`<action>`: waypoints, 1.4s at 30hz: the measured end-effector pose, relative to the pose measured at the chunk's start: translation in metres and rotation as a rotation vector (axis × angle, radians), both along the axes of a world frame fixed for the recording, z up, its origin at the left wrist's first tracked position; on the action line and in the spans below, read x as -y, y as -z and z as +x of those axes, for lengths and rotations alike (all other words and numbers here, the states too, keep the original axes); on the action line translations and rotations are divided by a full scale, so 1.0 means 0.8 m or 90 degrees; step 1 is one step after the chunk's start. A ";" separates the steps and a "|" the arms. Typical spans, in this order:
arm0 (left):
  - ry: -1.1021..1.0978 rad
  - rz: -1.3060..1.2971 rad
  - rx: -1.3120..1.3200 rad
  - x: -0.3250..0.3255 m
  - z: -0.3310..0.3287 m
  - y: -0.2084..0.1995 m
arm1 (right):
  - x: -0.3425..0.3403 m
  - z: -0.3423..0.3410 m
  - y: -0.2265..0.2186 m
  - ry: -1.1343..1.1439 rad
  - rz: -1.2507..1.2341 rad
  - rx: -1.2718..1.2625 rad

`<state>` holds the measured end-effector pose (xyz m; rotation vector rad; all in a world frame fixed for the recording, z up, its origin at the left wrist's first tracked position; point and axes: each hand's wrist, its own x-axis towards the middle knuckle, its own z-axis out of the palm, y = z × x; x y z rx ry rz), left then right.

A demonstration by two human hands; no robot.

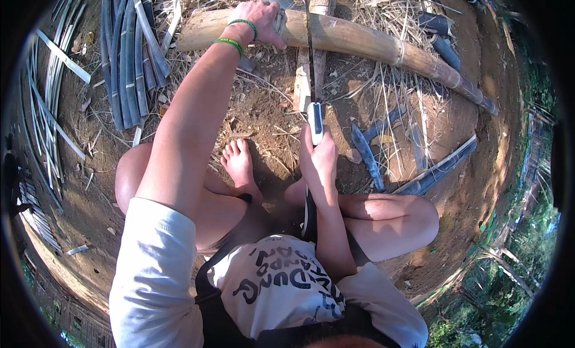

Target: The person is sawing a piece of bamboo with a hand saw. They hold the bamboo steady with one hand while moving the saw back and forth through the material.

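Note:
A thick, dry tan bamboo pole (365, 44) lies crosswise in front of me, over a piece of wood (324, 1) that points away from me. My left hand (259, 22), with green bands at its wrist, is closed over the pole's left part, the thumb on the near side. My right hand (319, 155) grips a handsaw by its white and dark handle (315, 122). Its thin dark blade (310, 67) points away from me and crosses the pole to the right of my left hand. How deep the blade sits in the bamboo I cannot tell.
Dark bamboo strips (127, 61) lie in a bundle at the left, beside long thin pale slivers (45, 117). Split dark bamboo pieces (440, 168) are scattered at the right. A pale wood chunk (301, 90) stands near the blade. My bare foot (238, 162) rests on the dirt.

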<state>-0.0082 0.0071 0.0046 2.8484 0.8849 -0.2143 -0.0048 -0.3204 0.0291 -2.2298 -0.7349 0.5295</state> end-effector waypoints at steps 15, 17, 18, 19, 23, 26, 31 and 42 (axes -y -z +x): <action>-0.002 -0.030 0.004 0.011 0.009 -0.006 | -0.027 0.015 -0.032 0.015 -0.074 -0.073; -0.001 0.004 0.033 0.004 0.022 0.002 | -0.096 0.061 -0.011 0.012 0.014 -0.082; 0.011 0.004 0.018 0.009 0.038 0.002 | -0.121 0.086 0.006 0.009 0.012 0.011; 0.013 0.005 0.010 0.005 0.034 0.003 | -0.125 0.084 0.000 0.005 0.008 -0.017; 0.001 0.001 -0.001 -0.003 0.015 0.006 | -0.048 0.029 0.004 0.013 -0.044 -0.061; -0.004 0.011 -0.007 0.000 0.010 -0.001 | 0.011 -0.006 -0.029 0.007 -0.088 -0.048; 0.001 -0.019 -0.024 0.014 0.037 -0.016 | -0.124 0.087 0.026 0.011 0.024 0.046; -0.014 -0.014 -0.026 0.012 0.022 -0.016 | -0.052 0.035 0.001 0.028 -0.017 -0.074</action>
